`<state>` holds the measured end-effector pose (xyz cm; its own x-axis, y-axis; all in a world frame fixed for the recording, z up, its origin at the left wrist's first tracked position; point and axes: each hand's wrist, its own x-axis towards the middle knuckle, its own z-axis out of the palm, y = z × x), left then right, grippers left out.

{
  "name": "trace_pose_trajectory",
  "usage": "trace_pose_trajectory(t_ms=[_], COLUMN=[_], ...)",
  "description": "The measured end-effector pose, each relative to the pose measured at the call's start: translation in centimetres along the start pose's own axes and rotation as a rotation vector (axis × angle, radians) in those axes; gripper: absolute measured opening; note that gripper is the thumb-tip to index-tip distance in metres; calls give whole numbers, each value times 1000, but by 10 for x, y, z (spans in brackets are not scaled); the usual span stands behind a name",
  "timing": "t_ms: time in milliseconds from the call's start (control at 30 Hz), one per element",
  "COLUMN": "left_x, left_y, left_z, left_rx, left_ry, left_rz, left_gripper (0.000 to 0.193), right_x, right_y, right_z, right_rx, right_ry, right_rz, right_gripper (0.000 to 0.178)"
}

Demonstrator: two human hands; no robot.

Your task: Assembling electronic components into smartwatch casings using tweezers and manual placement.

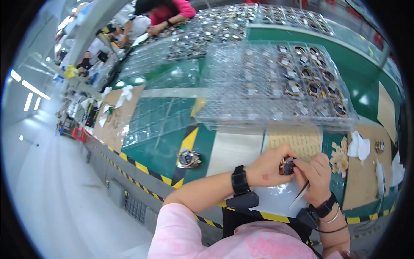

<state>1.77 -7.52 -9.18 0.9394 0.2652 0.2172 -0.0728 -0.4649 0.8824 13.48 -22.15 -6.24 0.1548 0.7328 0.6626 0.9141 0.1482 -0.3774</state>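
Observation:
My left hand (268,166) is closed around a dark-faced wristwatch (288,167) with a gold-toned case. Close against it from the right, my right hand (317,179) pinches a slim pair of metal tweezers (299,197), whose shaft slants down toward me. Its fingertips are at the watch face; whether they touch it I cannot tell. Below both hands lies a pale, glossy work surface (276,198). Beyond them is a tan sheet (297,140) with rows of small marks. Another wristwatch (189,159) rests alone on the green mat to the left.
Stacked clear plastic trays (276,118) of watches stand just beyond my hands. Small beige squares (338,157), a white cloth (359,146) and another watch (380,146) lie to the right. Yellow-black tape (129,159) marks the table edge. Across the table, a person in pink (183,9) works.

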Motion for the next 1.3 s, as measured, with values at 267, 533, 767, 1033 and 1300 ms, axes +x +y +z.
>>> trace_pose_trajectory(t_ms=[267,533,767,1033,1300], left_x=[0,2,1,4,1], left_y=[-4,0,-4,-2,-3], left_z=[1,-2,-2,-1,-1], left_rx=[-14,-38,37,-63,-77], left_ry=[17,-77,-76,-93,-83], left_rz=[98,30,116,84,105], left_gripper=[47,45,47,47,45], right_x=[3,1,1,-4,-8], right_y=[-7,-7,-5,-2,-3], right_z=[5,10,10,9,9], right_rx=[43,75,73,127,186], right_ry=[-16,-28,-54,-118,-191], right_rz=[87,160,147,131,173], right_gripper=[23,22,23,21,16])
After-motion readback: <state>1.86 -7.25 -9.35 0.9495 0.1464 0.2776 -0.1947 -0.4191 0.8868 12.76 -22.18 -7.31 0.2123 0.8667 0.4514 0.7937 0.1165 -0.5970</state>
